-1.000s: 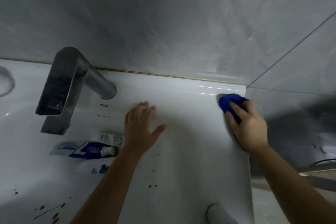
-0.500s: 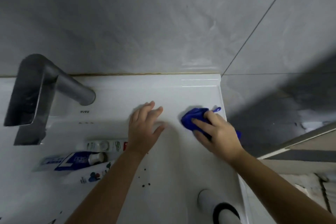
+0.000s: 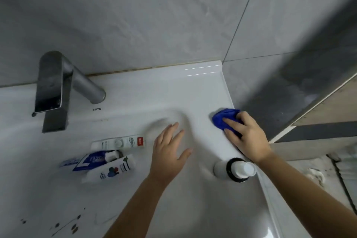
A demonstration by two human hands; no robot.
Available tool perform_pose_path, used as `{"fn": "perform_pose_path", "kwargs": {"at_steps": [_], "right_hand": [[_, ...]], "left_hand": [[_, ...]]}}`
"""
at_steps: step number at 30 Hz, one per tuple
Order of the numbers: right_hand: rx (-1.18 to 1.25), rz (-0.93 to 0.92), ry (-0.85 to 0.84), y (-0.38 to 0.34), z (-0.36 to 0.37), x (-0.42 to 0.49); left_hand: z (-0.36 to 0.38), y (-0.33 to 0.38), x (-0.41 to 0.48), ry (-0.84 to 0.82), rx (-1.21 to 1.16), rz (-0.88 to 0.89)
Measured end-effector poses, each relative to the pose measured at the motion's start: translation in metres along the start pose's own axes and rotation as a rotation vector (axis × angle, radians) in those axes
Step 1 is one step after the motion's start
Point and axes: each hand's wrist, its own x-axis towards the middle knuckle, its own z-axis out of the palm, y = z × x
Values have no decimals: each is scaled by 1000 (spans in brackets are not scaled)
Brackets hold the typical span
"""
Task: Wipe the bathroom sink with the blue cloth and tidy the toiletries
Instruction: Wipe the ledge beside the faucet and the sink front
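Cloth (image 3: 225,120), blue, bunched in right hand (image 3: 249,139), glossy white sink (image 3: 154,91)

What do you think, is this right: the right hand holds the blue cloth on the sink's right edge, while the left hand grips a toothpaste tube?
Not quite. In the head view the left hand grips nothing: it is open over the sink, and the toothpaste tubes lie beside it, untouched. The rest holds: the right hand holds the blue cloth on the right edge.
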Motion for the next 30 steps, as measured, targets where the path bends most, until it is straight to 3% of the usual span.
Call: {"fn": "perform_pose_path", "kwargs": {"at_steps": [8,14,21,25,30], "right_hand": [[132,315,85,-25,-8,-53],[132,347,125,-38,-21,-119],[29,220,38,-74,-32,-215],[18,-14,-88,-110,-11,-189],[13,-12,-141,-123,-4,-177]], "left_hand": [[-8,24,-62,1,-22,-46],[-8,45,-129,-3,10,-143],[-1,64,-202,37,165,-187],[3,62,-212,84,186,-202],[0,64,-215,50,217,-187]]}}
